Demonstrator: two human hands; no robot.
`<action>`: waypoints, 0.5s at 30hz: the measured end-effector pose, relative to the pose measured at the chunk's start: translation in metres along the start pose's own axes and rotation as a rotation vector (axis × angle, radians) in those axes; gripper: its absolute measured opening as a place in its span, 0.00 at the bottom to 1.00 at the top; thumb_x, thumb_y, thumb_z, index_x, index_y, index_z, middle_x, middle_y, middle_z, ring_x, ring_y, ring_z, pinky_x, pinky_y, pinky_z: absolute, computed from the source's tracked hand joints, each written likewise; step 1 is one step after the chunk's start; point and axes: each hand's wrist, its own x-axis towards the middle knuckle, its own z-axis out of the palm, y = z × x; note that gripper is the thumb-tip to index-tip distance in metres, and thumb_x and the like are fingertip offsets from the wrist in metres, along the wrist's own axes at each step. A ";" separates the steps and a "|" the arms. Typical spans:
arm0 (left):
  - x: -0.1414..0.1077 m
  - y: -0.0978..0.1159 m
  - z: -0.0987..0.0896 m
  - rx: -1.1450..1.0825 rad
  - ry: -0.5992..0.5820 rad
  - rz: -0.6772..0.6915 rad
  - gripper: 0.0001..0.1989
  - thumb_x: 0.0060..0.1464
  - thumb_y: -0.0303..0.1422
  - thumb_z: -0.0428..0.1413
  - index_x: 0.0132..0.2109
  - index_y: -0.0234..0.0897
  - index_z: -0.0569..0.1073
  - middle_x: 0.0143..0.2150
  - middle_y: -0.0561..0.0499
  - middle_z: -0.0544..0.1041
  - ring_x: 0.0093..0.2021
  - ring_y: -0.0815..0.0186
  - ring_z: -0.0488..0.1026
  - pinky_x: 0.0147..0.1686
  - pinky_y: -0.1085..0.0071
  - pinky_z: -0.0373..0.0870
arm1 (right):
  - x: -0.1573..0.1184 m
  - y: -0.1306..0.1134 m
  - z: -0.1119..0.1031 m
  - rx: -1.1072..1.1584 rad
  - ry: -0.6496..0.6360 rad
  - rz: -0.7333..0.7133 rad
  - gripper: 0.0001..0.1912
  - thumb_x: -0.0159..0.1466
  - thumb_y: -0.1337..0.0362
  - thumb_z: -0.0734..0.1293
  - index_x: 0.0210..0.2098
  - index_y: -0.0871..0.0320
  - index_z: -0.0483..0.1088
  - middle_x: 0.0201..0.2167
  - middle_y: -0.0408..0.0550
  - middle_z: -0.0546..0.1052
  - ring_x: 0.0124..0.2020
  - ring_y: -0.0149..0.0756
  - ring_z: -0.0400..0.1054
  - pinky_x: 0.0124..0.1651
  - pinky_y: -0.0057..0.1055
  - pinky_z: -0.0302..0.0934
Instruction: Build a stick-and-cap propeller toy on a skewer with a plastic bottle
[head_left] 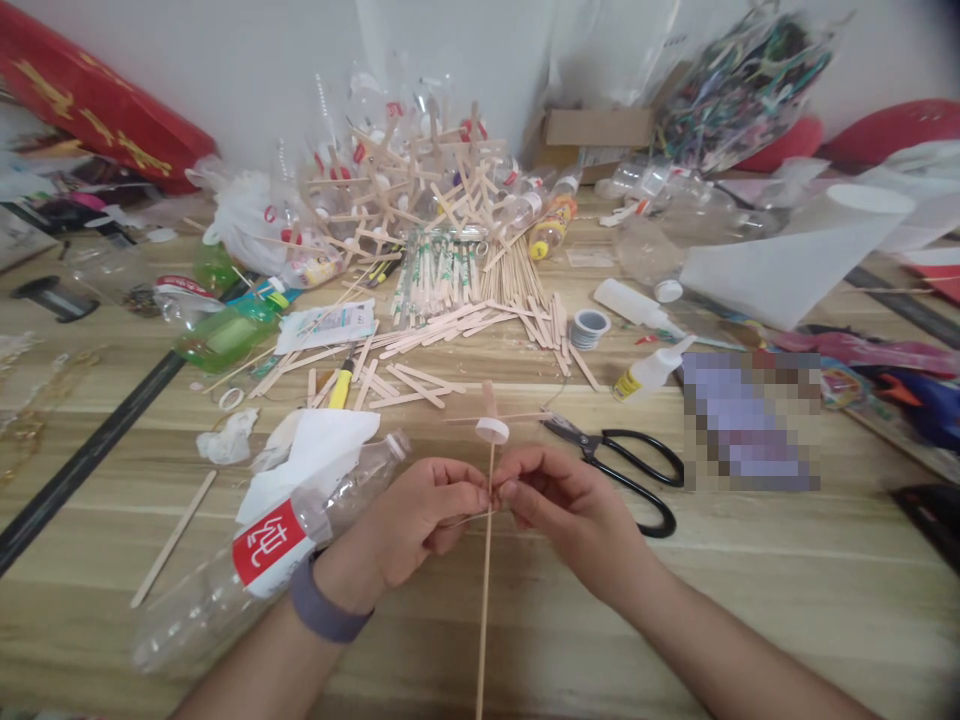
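Observation:
A long thin bamboo stick (487,590) runs up from the bottom edge between my hands. Near its top sits a white bottle cap (492,431), with flat wooden craft sticks (489,398) crossed behind it. My left hand (431,515) is closed, fingertips pinched against the stick just below the cap. From the other side my right hand (559,505) meets it, thumb and index finger pinched together at the stick. A thin strand (466,519), thread or wire, crosses the stick at the fingertips; its ends are hidden. Black-handled scissors (600,440) lie just beyond my right hand.
A clear plastic bottle (277,550) with a red label lies by my left forearm. Beyond are a yellow utility knife (342,383), loose craft sticks (450,330), a grey spool (589,328) and a glue bottle (652,371). Bottles with crossed sticks (420,180) crowd the wall.

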 end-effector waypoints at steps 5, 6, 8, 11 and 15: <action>0.000 0.001 0.002 -0.003 -0.014 -0.016 0.11 0.41 0.36 0.61 0.25 0.35 0.68 0.15 0.64 0.53 0.15 0.78 0.42 0.17 0.72 0.34 | -0.001 -0.001 0.004 0.046 0.047 0.051 0.15 0.56 0.53 0.71 0.29 0.59 0.69 0.21 0.41 0.69 0.19 0.25 0.57 0.21 0.25 0.52; 0.000 0.001 0.002 -0.006 -0.017 -0.018 0.11 0.41 0.36 0.61 0.25 0.35 0.68 0.15 0.64 0.53 0.15 0.78 0.42 0.17 0.72 0.34 | -0.001 -0.002 0.005 0.054 0.050 0.045 0.15 0.56 0.53 0.71 0.29 0.59 0.69 0.21 0.41 0.69 0.19 0.25 0.57 0.21 0.24 0.52; 0.000 0.000 0.002 -0.028 -0.027 -0.032 0.10 0.41 0.35 0.60 0.26 0.36 0.67 0.15 0.65 0.52 0.16 0.78 0.41 0.17 0.73 0.34 | -0.002 -0.001 0.006 0.063 0.047 0.027 0.15 0.56 0.53 0.71 0.29 0.58 0.69 0.21 0.41 0.69 0.18 0.24 0.57 0.20 0.24 0.53; 0.001 -0.002 0.001 -0.075 -0.046 -0.053 0.09 0.40 0.34 0.59 0.26 0.36 0.67 0.14 0.66 0.50 0.15 0.78 0.40 0.17 0.73 0.34 | -0.003 -0.001 0.006 0.053 0.043 -0.005 0.14 0.56 0.53 0.71 0.29 0.58 0.69 0.21 0.41 0.69 0.19 0.25 0.58 0.21 0.25 0.54; 0.002 -0.004 -0.001 -0.094 -0.065 -0.070 0.09 0.40 0.34 0.59 0.26 0.37 0.66 0.14 0.66 0.49 0.15 0.78 0.39 0.17 0.74 0.34 | -0.003 0.000 0.006 0.049 0.028 -0.023 0.14 0.58 0.53 0.71 0.30 0.57 0.69 0.22 0.41 0.69 0.19 0.25 0.58 0.21 0.25 0.54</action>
